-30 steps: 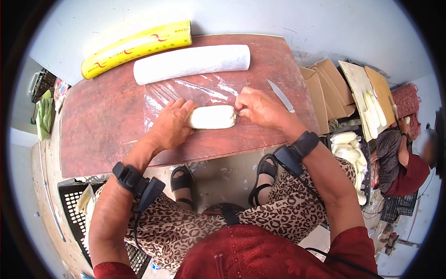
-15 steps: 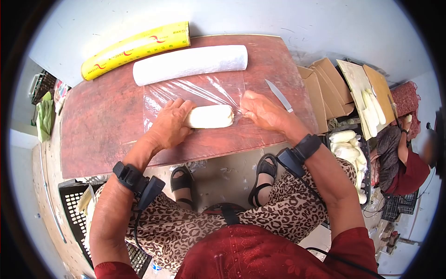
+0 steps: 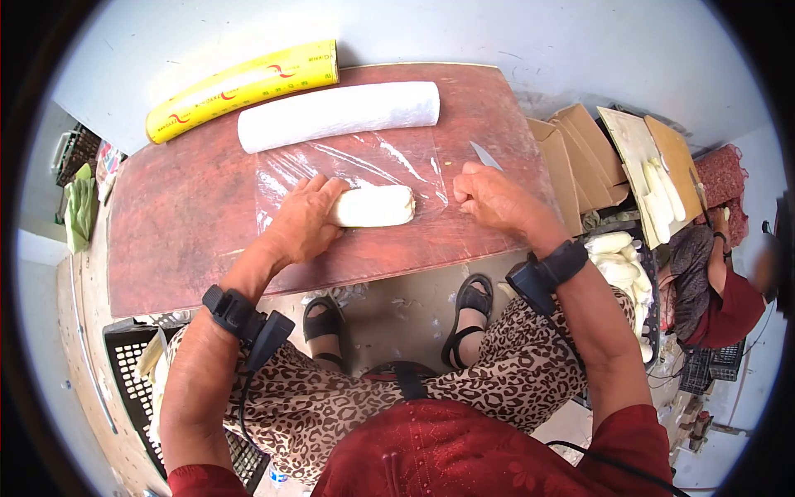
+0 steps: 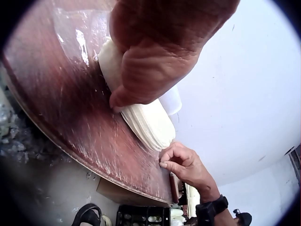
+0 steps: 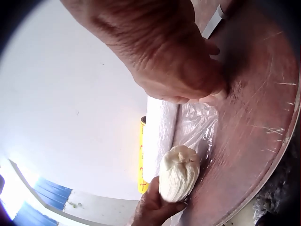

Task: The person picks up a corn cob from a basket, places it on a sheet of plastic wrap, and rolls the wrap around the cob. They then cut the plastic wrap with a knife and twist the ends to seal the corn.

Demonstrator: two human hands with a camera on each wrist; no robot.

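Best keep the pale bundle (image 3: 377, 206) steady near the front edge of the table (image 3: 182, 224), gripped by the left hand (image 3: 302, 219), while drawing the film (image 3: 356, 157) snug. Lies lengthwise, roughly along that edge, with puckered end toward the right edge; beyond, note the right hand (image 3: 497, 200), curled, cannot tell whether pinching film.

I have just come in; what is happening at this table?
Someone's left hand grips a pale bundle on the red-brown table. The right hand, curled, is apart from the bundle and near the knife. Clear film lies spread between the bundle and the white roll, with a yellow roll farther back.
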